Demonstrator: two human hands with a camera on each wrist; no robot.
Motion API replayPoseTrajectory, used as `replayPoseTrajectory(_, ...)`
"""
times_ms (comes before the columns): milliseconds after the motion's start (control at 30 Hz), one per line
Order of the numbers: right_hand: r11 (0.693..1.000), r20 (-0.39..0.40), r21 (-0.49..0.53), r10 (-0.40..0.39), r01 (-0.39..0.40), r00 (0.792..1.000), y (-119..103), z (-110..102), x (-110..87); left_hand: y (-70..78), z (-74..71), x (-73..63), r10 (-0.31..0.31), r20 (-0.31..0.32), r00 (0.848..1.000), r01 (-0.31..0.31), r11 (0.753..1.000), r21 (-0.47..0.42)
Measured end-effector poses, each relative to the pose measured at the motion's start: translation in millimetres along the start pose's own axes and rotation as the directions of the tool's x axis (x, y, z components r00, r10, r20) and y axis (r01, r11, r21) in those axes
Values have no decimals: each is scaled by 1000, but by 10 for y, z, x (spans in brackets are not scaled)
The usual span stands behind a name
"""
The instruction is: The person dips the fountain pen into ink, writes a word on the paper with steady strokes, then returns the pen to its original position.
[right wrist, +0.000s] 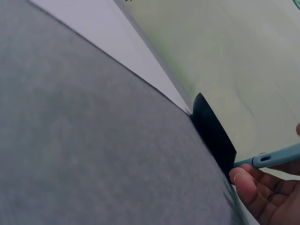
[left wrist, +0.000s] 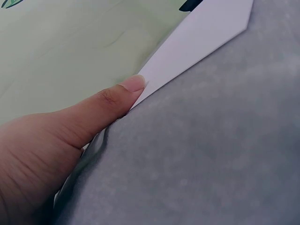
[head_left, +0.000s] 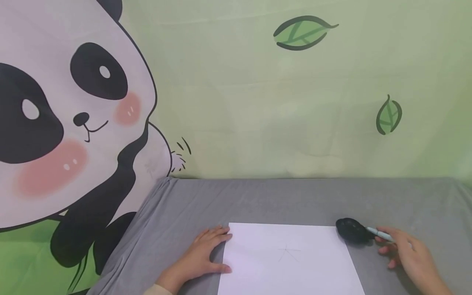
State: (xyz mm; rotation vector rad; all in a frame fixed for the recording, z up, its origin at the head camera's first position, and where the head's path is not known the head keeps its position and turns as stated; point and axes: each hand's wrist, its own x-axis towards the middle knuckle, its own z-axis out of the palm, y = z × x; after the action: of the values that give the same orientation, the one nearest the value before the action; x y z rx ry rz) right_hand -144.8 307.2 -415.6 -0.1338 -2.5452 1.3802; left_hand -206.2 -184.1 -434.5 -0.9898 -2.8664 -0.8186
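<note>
My left hand (head_left: 200, 254) rests at the left edge of a white sheet of paper (head_left: 258, 270), its fingers spread and thumb (left wrist: 133, 84) on the edge. Thin crossing strokes (head_left: 289, 250) mark the sheet's upper middle. In my right hand (head_left: 413, 250) I grip a light-blue pen (head_left: 381, 234), which points left. A black rounded object (head_left: 352, 230) sits over the paper's top right corner; its kind is unclear. In the head view the pen's front end meets or overlaps it. The right wrist view shows the pen (right wrist: 279, 157) beside the dark object (right wrist: 211, 131), its tip hidden.
Grey cloth (head_left: 295, 200) covers the table. Behind it hangs a pale green backdrop (head_left: 239, 102) printed with leaves and, at left, a large panda (head_left: 85, 164). The cloth falls away in folds along the table's left side.
</note>
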Motion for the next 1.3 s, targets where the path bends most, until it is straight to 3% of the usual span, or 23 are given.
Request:
replayPoseTrajectory(167,997,-22,-75,9,-11,1000,-31,0,-18,4,0,2,0,-2,1000,0,1000,6)
replayPoseTrajectory(400,980,-14,-181,82,-83,997,-103,-28,-20,1,-1,1,10,-15,1000,-10,1000,13)
replayPoseTrajectory(667,963,4,-265,55,-52,998,-118,-54,-50,-6,-4,12,15,-13,1000,-15,1000,21)
replayPoseTrajectory(900,944,44,-320,98,-79,994,-125,-54,-49,-13,3,9,19,-14,1000,-19,999,29)
replayPoseTrajectory(1167,871,38,-491,50,-25,998,-132,-58,-6,-9,3,14,15,-10,1000,-15,999,29)
replayPoseTrajectory(1300,859,68,-508,106,-57,992,-122,-49,15,-9,1,11,14,-9,1000,-13,1000,16)
